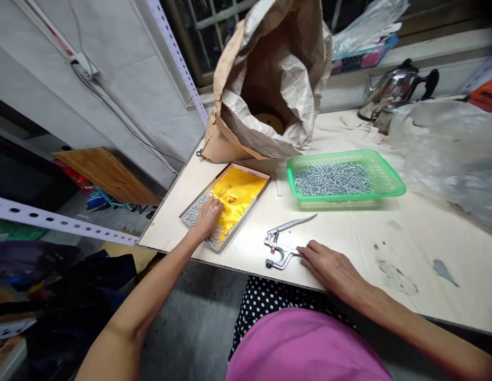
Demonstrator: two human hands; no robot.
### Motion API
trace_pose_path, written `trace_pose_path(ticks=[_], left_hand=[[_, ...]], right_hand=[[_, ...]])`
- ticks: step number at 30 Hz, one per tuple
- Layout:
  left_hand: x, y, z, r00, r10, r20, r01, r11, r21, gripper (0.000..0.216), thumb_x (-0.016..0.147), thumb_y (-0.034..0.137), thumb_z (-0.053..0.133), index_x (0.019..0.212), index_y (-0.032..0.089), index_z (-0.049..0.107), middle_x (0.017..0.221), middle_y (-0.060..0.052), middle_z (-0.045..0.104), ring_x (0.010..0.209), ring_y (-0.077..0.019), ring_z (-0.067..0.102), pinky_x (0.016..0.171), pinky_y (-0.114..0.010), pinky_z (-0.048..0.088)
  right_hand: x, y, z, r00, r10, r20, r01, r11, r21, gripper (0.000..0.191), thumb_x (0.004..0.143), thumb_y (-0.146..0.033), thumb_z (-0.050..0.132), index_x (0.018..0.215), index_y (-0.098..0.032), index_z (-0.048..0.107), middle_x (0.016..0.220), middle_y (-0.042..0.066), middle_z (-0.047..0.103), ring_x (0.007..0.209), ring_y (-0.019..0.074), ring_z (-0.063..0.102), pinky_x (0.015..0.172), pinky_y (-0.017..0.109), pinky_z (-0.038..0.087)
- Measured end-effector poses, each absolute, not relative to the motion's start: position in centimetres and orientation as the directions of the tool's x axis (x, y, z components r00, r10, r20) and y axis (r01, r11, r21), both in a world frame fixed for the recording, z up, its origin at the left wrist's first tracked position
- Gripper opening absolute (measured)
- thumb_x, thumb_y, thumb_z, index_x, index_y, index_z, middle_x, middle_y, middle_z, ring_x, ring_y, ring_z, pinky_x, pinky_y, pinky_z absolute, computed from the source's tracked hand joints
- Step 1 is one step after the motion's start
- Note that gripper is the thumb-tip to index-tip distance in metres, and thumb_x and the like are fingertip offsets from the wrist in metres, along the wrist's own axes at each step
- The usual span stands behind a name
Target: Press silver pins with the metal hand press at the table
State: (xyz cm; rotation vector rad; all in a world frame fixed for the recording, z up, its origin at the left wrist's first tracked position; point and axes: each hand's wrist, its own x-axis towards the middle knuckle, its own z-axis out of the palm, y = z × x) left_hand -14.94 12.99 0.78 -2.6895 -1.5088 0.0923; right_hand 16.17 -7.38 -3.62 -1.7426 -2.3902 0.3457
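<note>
My left hand [208, 216] reaches into a shallow tray [246, 203] lined with yellow cloth, its fingers curled down among several small metal pieces at the tray's near left corner. Whether the fingers hold any piece is hidden. My right hand [329, 263] rests on the pale table [349, 227] near its front edge, fingers closed over the lower handle of silver hand pliers [280, 244]. The pliers' upper handle sticks up and to the right. A green plastic basket [384, 177] filled with several small metal pieces stands beyond the pliers.
A large crumpled brown paper sack [270, 79] stands open at the back of the table. A metal kettle [392, 87] and clear plastic bags [448, 148] are at the right. Perforated white shelf rails [63, 225] and clutter lie left, below the table edge.
</note>
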Motion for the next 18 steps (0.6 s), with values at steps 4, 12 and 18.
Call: trace_pose_path(ticks=[4,12,18], left_hand=[[-12.0,9.0,2.4,0.408,0.909,0.080,0.838,-0.408,0.363,0.016,0.087,0.022,0.055,0.086,0.016,0.069,0.092,-0.008,0.070,0.090,-0.0208,0.061,0.084,-0.033,0.047],[-6.9,1.0,-0.1,0.311,0.820,-0.481,0.610,0.216,0.763,0.027,0.072,0.040,0.069,0.077,0.013,0.070,0.060,0.001,0.060,0.051,-0.0089,0.048,0.049,-0.020,0.038],[-5.8,1.1,-1.0,0.271,0.755,-0.597,0.635,0.326,0.700,0.032,0.070,0.044,0.071,0.073,0.013,0.067,0.048,0.006,0.047,0.043,-0.0064,0.036,0.043,-0.020,0.026]], right_hand=[[16.1,-6.9,-3.4,-0.292,0.955,-0.051,0.928,0.270,-0.255,0.022,0.099,-0.020,0.040,0.096,-0.019,0.062,0.094,0.006,0.059,0.085,0.0185,0.059,0.069,0.029,0.043],[16.0,-6.5,-2.3,-0.309,0.946,-0.097,0.933,0.281,-0.225,0.016,0.096,-0.014,0.043,0.092,-0.017,0.058,0.097,0.007,0.059,0.083,0.0187,0.056,0.065,0.030,0.038],[16.1,-7.1,-3.4,-0.299,0.954,-0.009,0.929,0.289,-0.231,0.015,0.093,-0.008,0.045,0.094,-0.018,0.056,0.096,0.006,0.058,0.083,0.0189,0.052,0.064,0.030,0.033]])
